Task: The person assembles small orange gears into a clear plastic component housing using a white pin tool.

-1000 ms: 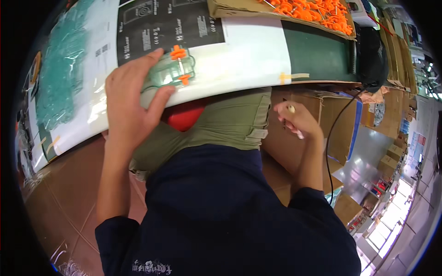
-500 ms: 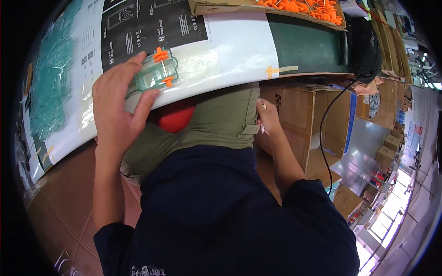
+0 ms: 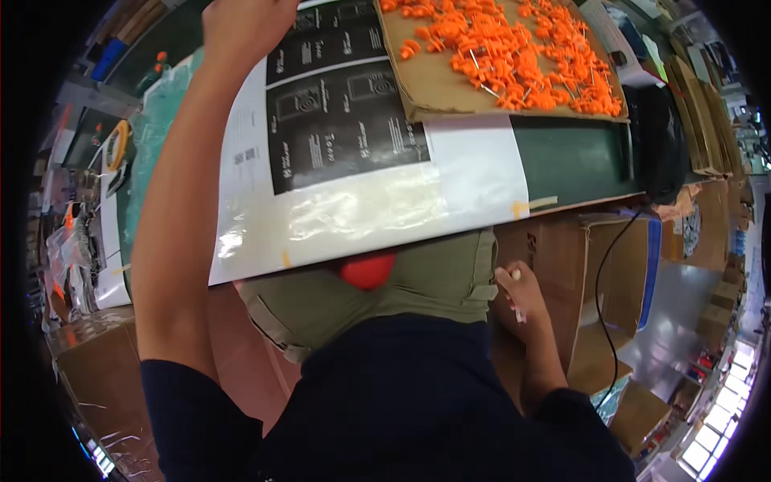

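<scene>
"Reaching past the greenish clear pieces [image 3: 165,108], has the left hand [image 3: 249,28] quit the bench's [image 3: 353,213] near edge?"
"Yes, and the case it held there is gone; that piece's turn seems over."
"And its grip?"
"Can't tell: the fingertips are out of view, any case unseen. Orange parts [image 3: 522,60] lie to its right in a cardboard tray [image 3: 426,84]."
"The right hand [image 3: 522,293]?"
"Curled around a slim pale object [image 3: 516,275], beside the trousers [image 3: 438,273]."

I monitor a workbench [image 3: 566,165] with a dark green top. A white sheet [image 3: 482,165] with a black printed panel [image 3: 345,132] covers much of it; yellow tape [image 3: 520,210] marks the sheet's near right corner. I locate a cardboard tray [image 3: 430,92] of orange parts [image 3: 522,60] overlapping the sheet, and translucent green plastic pieces [image 3: 157,124] toward the left.
</scene>
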`<state>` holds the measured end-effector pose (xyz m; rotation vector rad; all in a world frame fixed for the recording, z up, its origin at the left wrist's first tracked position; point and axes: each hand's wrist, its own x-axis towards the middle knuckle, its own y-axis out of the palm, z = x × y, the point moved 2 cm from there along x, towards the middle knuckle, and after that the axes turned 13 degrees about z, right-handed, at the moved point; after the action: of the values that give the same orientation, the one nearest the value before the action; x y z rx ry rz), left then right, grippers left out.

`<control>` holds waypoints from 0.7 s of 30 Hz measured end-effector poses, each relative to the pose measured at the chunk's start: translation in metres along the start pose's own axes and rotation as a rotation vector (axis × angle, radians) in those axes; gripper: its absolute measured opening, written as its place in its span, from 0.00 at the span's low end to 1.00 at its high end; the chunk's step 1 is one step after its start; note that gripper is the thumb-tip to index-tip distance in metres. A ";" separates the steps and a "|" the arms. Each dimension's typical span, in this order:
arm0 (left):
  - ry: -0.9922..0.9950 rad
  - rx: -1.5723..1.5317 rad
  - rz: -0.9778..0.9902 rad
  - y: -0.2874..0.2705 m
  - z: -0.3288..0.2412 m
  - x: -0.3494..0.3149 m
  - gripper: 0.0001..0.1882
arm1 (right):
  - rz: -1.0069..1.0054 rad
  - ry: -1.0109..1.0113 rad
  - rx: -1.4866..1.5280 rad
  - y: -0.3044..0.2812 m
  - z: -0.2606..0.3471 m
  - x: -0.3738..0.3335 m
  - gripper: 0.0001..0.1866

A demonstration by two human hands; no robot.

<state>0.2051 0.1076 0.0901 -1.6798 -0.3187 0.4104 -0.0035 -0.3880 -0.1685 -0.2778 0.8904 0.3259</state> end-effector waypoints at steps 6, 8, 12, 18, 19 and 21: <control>0.116 -0.101 -0.064 -0.017 0.004 0.055 0.28 | -0.029 -0.304 -0.526 0.074 0.033 -0.094 0.22; 0.182 -0.283 -0.037 -0.003 0.019 0.065 0.26 | 0.002 -0.114 -0.583 0.075 0.033 -0.103 0.32; 0.306 -0.356 0.001 -0.012 0.035 0.054 0.22 | -0.194 -0.178 -0.731 0.086 0.034 -0.102 0.29; 0.717 -0.994 0.206 0.029 -0.039 -0.187 0.15 | -0.363 -0.504 -0.706 0.071 0.021 -0.054 0.14; 1.066 -0.836 0.194 0.062 -0.041 -0.229 0.15 | -0.365 -0.496 -0.716 0.068 0.022 -0.057 0.14; 1.412 -0.631 0.557 0.117 -0.059 -0.282 0.07 | -0.169 -0.352 -0.349 0.062 0.025 -0.066 0.11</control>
<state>-0.0243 -0.0842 0.0061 -2.2306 1.1810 -0.5972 -0.0488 -0.3325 -0.1079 -0.5949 0.4561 0.3589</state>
